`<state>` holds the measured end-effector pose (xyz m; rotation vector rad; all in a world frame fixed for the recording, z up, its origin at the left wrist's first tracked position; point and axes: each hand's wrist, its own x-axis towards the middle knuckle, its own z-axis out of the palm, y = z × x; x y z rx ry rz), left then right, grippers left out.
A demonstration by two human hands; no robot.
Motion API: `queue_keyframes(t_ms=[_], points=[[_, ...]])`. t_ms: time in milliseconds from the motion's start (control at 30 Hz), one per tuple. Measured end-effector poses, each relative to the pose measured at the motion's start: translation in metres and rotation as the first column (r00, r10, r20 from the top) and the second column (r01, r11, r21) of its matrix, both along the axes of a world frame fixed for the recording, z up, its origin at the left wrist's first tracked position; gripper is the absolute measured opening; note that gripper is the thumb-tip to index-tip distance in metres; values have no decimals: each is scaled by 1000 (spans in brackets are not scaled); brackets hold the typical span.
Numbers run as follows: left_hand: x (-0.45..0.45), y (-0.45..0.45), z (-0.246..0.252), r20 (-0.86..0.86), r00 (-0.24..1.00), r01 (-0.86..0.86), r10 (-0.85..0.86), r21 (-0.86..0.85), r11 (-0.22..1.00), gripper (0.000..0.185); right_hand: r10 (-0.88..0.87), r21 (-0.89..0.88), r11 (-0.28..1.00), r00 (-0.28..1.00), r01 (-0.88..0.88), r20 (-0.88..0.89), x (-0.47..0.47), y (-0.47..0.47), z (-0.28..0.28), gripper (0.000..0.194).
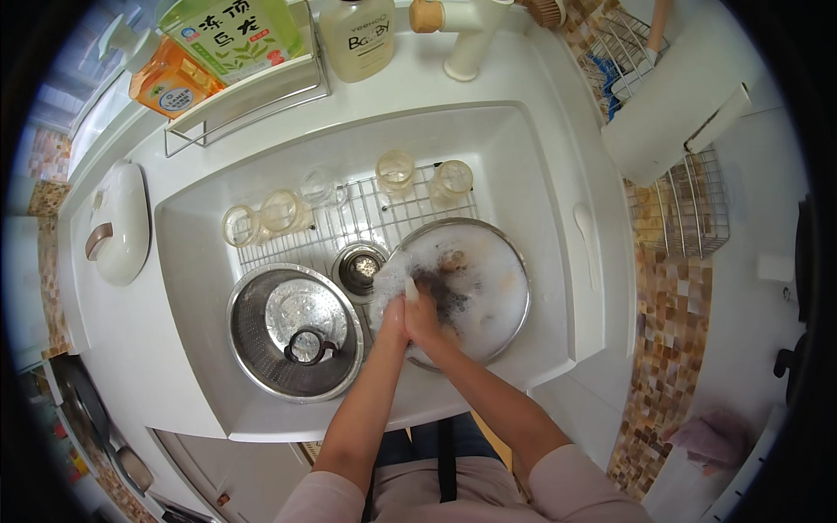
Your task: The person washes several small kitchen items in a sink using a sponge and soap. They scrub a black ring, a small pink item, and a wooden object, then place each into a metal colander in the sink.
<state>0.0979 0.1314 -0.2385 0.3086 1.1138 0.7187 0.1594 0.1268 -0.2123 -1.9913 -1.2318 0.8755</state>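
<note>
My left hand (395, 315) and my right hand (422, 314) meet at the left rim of a round metal basin (527, 287) filled with soapy water and foam. Suds cover the fingers of my left hand. A small whitish thing (411, 289), too indistinct to name, shows at my right hand's fingers. Whether either hand grips something is hidden by foam. Dark and brownish shapes show through the suds. Left of the basin, a perforated steel colander (252, 356) holds a small clear ring-shaped item with dark handles (307, 346).
Several clear jars (395, 171) stand along the sink's back on a wire rack (366, 196). A drain (361, 268) lies between colander and basin. Soap bottles (358, 39), a faucet (465, 46) and a white spoon (586, 242) are around the sink; a lidded white container (124, 222) sits left.
</note>
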Motion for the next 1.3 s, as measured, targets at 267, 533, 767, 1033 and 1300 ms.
queue_keyframes(t_ms=[267,533,767,1033,1300], points=[[10,-27,30,177,917,-317,357,-218,923,28,183,36,980,952,-197,246,21,16,5,33],[22,2,67,269,898,-263,350,-310,914,40,-288,-131,956,756,262,-588,75,5,98,36],[41,15,90,-250,965,-72,77,30,997,49,390,-77,916,826,-394,408,115,-13,96,17],[-44,18,102,-592,609,-105,529,601,793,21,684,-428,729,553,-534,476,99,-8,73,13],[-208,1,63,-990,26,297,139,140,945,23,691,-133,633,479,-763,542,100,-11,65,9]])
